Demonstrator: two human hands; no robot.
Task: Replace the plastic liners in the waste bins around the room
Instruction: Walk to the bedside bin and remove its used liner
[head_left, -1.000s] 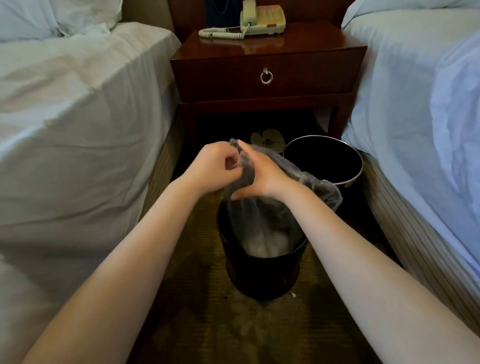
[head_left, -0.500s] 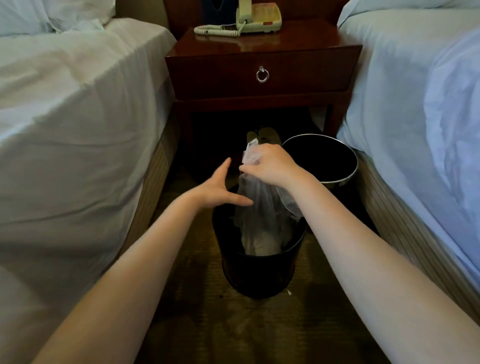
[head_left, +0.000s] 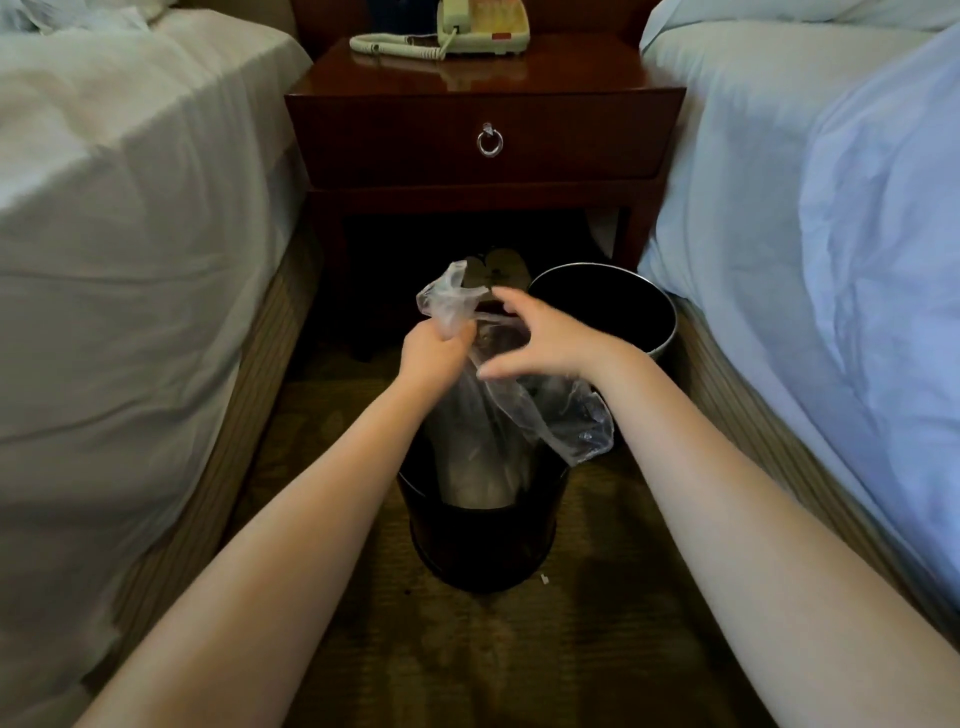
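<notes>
A dark round waste bin (head_left: 480, 545) stands on the carpet between two beds. A clear plastic liner (head_left: 498, 415) rises out of it, its lower part still inside the bin. My left hand (head_left: 434, 351) grips the gathered top of the liner in a fist, with a tuft of plastic sticking out above. My right hand (head_left: 540, 340) hovers just right of the fist with fingers spread and loosely curved, over the liner's loose side. A second dark bin (head_left: 639, 312) with a metal rim stands behind, to the right.
A dark wooden nightstand (head_left: 483, 135) with a ring-pull drawer stands straight ahead, a telephone (head_left: 467, 26) on top. Slippers (head_left: 493, 267) lie under it. A white bed (head_left: 130, 234) flanks the left, a pale blue bed (head_left: 831, 234) the right, leaving a narrow carpet aisle.
The liner's neck passed from my right hand to my left, which now grips it. My right hand let go and opened beside it.
</notes>
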